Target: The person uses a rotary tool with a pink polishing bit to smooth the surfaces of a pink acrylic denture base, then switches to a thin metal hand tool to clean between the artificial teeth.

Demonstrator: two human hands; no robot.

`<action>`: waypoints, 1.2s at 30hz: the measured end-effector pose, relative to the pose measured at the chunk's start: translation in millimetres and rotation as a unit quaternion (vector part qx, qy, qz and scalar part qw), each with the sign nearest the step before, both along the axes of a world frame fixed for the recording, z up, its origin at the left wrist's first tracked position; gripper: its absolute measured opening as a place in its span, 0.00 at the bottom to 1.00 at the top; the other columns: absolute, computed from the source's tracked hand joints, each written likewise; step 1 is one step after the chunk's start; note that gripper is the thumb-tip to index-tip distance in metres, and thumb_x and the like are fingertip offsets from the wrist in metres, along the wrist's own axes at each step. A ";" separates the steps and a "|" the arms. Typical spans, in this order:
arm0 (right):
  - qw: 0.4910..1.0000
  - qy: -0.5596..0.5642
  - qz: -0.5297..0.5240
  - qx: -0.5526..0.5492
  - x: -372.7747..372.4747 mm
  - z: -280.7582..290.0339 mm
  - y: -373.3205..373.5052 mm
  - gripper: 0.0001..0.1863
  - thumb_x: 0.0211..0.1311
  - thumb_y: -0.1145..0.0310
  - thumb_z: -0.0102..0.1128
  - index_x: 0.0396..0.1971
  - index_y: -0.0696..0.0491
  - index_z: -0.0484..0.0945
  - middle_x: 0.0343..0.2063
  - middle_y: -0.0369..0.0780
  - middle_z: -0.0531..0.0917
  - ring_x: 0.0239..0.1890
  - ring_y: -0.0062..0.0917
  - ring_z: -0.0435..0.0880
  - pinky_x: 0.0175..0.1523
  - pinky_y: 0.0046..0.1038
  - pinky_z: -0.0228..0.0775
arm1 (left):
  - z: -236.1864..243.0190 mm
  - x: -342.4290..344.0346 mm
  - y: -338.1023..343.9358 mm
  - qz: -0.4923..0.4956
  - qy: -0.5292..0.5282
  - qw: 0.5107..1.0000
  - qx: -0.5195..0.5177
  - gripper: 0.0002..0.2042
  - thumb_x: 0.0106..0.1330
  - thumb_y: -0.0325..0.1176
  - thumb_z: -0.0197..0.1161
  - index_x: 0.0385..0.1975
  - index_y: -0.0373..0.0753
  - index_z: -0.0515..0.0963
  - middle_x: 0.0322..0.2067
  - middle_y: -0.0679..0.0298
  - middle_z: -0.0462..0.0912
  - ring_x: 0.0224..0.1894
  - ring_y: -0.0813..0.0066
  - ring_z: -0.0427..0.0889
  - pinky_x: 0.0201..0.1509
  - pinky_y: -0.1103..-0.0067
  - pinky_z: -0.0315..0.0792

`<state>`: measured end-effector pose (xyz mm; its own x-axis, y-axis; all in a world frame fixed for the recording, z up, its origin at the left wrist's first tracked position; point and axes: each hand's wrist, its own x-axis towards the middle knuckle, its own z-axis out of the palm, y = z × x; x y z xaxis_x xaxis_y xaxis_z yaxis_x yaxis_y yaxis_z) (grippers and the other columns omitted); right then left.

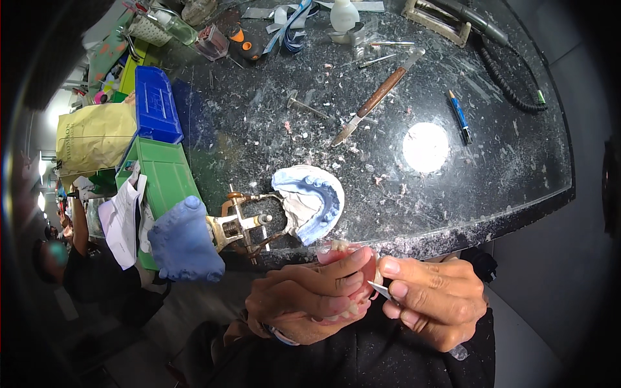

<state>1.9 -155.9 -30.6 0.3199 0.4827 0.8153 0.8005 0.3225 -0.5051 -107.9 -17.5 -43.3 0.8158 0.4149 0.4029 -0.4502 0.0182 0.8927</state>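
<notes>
- Pink denture with cream-coloured teeth [371, 275]: sits above the lap, just off the near edge of the dark, speckled tabletop [239, 116], clasped in the left hand [304, 294].
- On that side: wraps round from the left, with fingers curled over the top and partly hiding the teeth.
- Right hand [440, 301]: pinches a small pointed silver blade [379, 290] between thumb and fingers, tip turned left toward the pink surface; contact too fine to tell.
- Both hands: close together at the denture.
- Just beyond, by the table edge: blue-and-white horseshoe-shaped dental cast [331, 197], attached to a brass-coloured metal articulator [242, 226]; at the other end, a lumpy blue cast [184, 242].
- Left of these: white paper sheets [121, 220] against a green plastic bin [165, 171], with a blue plastic bin [157, 107] behind.
- Farther across: wooden-handled knife [383, 89], lying diagonally; to the right, a slim blue pen [459, 115].
- At the far side: small white bottle [343, 16], upright.
</notes>
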 end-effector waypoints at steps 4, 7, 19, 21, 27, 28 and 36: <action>0.999 -0.051 -0.010 0.001 3.0 -3.3 0.7 0.14 0.42 0.86 0.63 0.25 0.60 0.66 0.28 0.46 0.76 0.33 0.45 0.84 0.30 0.32 0.84 | 3.3 -0.1 2.8 -0.005 0.014 1.000 0.021 0.13 0.44 0.14 0.69 0.29 0.31 0.75 0.38 0.48 0.80 0.43 0.66 0.82 0.48 0.80 0.77; 0.997 -0.002 -0.007 0.081 0.8 -7.9 7.5 0.12 0.47 0.87 0.58 0.29 0.62 0.66 0.33 0.50 0.76 0.35 0.46 0.83 0.31 0.31 0.84 | 2.3 3.6 3.1 0.018 0.002 0.997 0.072 0.13 0.43 0.14 0.70 0.28 0.31 0.76 0.37 0.50 0.80 0.42 0.66 0.82 0.48 0.80 0.77; 0.931 0.358 0.059 -0.037 10.0 10.7 -12.5 0.03 0.62 0.76 0.52 0.35 0.55 0.71 0.22 0.48 0.79 0.36 0.42 0.84 0.46 0.39 0.78 | 18.7 1.6 14.7 0.015 -0.051 0.925 0.377 0.13 0.47 0.16 0.66 0.35 0.33 0.80 0.38 0.57 0.81 0.45 0.63 0.81 0.50 0.77 0.76; 0.946 0.296 0.102 -0.081 20.0 13.2 -16.7 0.07 0.58 0.80 0.55 0.35 0.53 0.73 0.29 0.53 0.82 0.38 0.38 0.84 0.55 0.43 0.70 | 22.6 3.1 13.1 0.009 -0.044 0.929 0.369 0.14 0.48 0.16 0.65 0.36 0.33 0.80 0.39 0.58 0.81 0.47 0.62 0.80 0.50 0.76 0.76; 0.969 0.056 0.041 -0.237 28.6 26.1 -18.1 0.03 0.53 0.72 0.56 0.28 0.49 0.77 0.37 0.34 0.83 0.51 0.32 0.78 0.54 0.35 0.71 | 21.6 12.0 12.9 -0.014 -0.057 0.938 0.340 0.09 0.51 0.19 0.64 0.33 0.30 0.80 0.38 0.54 0.80 0.46 0.62 0.81 0.46 0.77 0.78; 0.969 0.056 0.042 -0.236 28.8 26.9 -17.6 0.03 0.53 0.72 0.56 0.28 0.49 0.77 0.37 0.34 0.83 0.51 0.32 0.78 0.54 0.35 0.71 | 25.6 12.2 11.8 -0.021 -0.033 0.937 0.346 0.08 0.50 0.19 0.64 0.32 0.30 0.80 0.37 0.54 0.80 0.45 0.63 0.81 0.45 0.78 0.78; 0.958 0.248 0.116 -0.091 29.1 5.3 -15.0 0.06 0.51 0.78 0.59 0.22 0.51 0.74 0.31 0.39 0.83 0.47 0.32 0.81 0.68 0.34 0.48 | 15.8 19.2 9.1 0.011 -0.083 0.921 0.379 0.10 0.48 0.19 0.68 0.31 0.33 0.80 0.33 0.57 0.82 0.41 0.64 0.83 0.43 0.77 0.79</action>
<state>31.0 -170.9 -25.3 0.5125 0.7069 0.4875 0.3654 0.3342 -0.8688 -88.7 -8.4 -27.5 0.7113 -0.0225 0.7025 -0.5751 -0.5933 0.5633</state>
